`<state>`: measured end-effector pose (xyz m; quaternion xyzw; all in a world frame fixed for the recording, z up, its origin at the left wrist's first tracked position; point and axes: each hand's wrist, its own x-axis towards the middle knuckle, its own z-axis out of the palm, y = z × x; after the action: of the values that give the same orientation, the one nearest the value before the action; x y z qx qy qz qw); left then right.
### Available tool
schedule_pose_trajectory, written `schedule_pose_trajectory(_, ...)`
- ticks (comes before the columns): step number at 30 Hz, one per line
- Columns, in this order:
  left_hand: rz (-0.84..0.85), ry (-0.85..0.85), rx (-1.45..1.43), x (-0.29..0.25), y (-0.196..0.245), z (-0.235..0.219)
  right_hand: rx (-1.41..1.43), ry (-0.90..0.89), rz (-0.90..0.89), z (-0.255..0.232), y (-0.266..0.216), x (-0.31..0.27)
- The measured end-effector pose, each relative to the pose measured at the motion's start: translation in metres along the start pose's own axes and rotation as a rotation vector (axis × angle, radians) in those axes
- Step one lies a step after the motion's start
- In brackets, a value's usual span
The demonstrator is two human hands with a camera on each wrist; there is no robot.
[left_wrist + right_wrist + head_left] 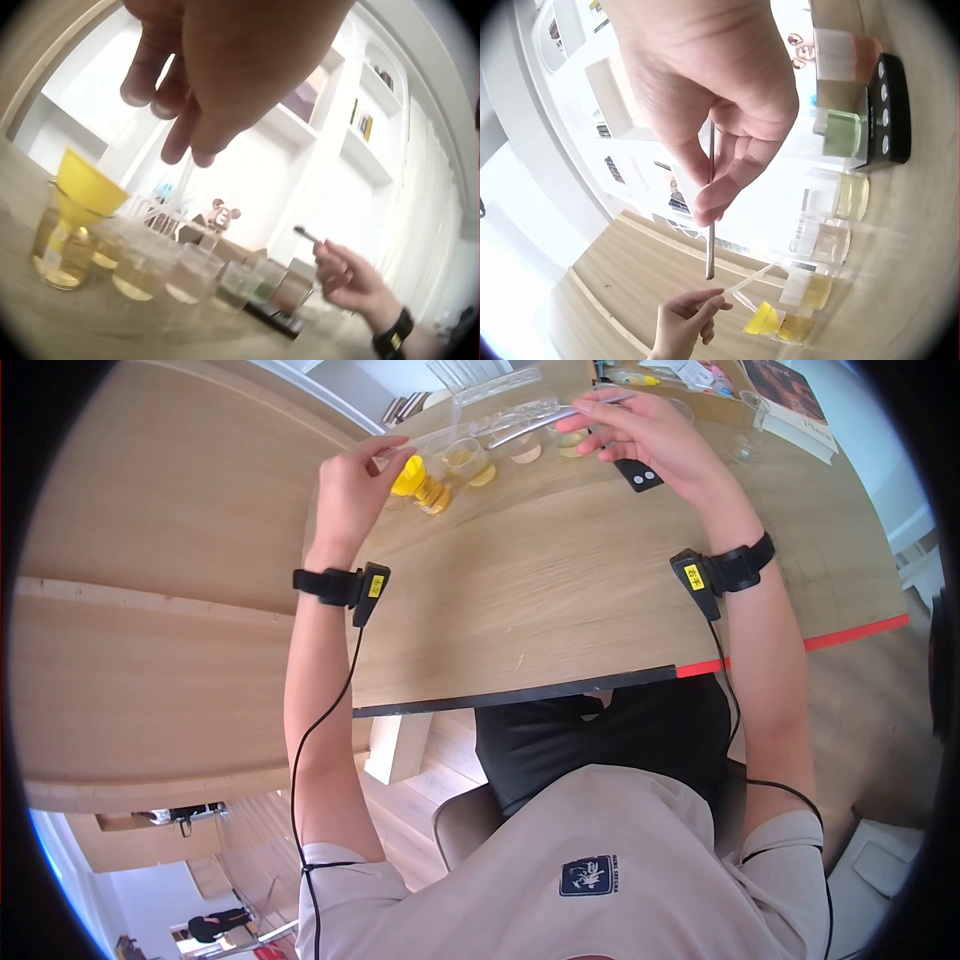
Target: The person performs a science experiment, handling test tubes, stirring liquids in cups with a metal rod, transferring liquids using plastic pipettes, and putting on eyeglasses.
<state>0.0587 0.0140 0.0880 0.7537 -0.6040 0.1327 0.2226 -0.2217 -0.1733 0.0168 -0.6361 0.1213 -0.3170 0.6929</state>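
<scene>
My right hand (650,440) pinches a slim silver metal tool (710,259) with a flattened end, held above the cups. The tool's far end points toward my left hand (355,490). That hand hovers over the yellow funnel (88,187), its fingers loosely bent and pointing down, with nothing evident between them. The funnel stands in a glass vessel (64,262) of yellow liquid. Alongside run several clear cups, among them one with pale yellow liquid (135,281), one with faintly pink liquid (184,285) and one with green liquid (842,135).
A black box with white dots (885,109) lies by the cups. Clear plastic pieces (490,390) stand behind them. Farther right are a stemmed glass (750,420) and a book (790,400). The table's front edge carries black and red tape (850,632). A wooden panel (160,510) rises at left.
</scene>
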Motion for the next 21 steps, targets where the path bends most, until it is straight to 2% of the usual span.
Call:
schedule_pose_trajectory(2, -0.021, 0.049, 0.042, -0.004, 0.001, 0.004, -0.006, -0.009, 0.006, 0.0, 0.002, 0.003)
schedule_pose_trajectory(5, -0.033, 0.149, -0.067, -0.006, -0.004, 0.008, -0.045, -0.009, 0.041, -0.001, 0.005, 0.005)
schedule_pose_trajectory(7, 0.008, 0.239, -0.283, -0.011, -0.007, 0.013, -0.066, -0.002, 0.047, -0.002, 0.008, 0.006)
schedule_pose_trajectory(11, 0.044, 0.307, -0.421, -0.022, -0.011, 0.025, -0.096, 0.051, 0.072, 0.004, 0.008, 0.004)
schedule_pose_trajectory(13, -0.082, 0.307, -0.704, -0.03, -0.009, 0.028, -0.09, 0.084, 0.103, 0.008, 0.006, 0.004)
schedule_pose_trajectory(14, -0.092, 0.319, -0.715, -0.034, -0.008, 0.03, -0.106, 0.076, 0.109, 0.008, 0.008, 0.006)
schedule_pose_trajectory(16, -0.185, 0.385, -1.001, -0.041, -0.003, 0.036, -0.064, 0.088, 0.112, 0.006, 0.017, 0.009)
schedule_pose_trajectory(20, -0.233, 0.477, -1.127, -0.061, -0.007, 0.049, -0.064, 0.135, 0.12, 0.012, 0.024, 0.018)
schedule_pose_trajectory(21, -0.278, 0.518, -1.141, -0.068, -0.007, 0.052, -0.06, 0.194, 0.124, 0.017, 0.023, 0.021)
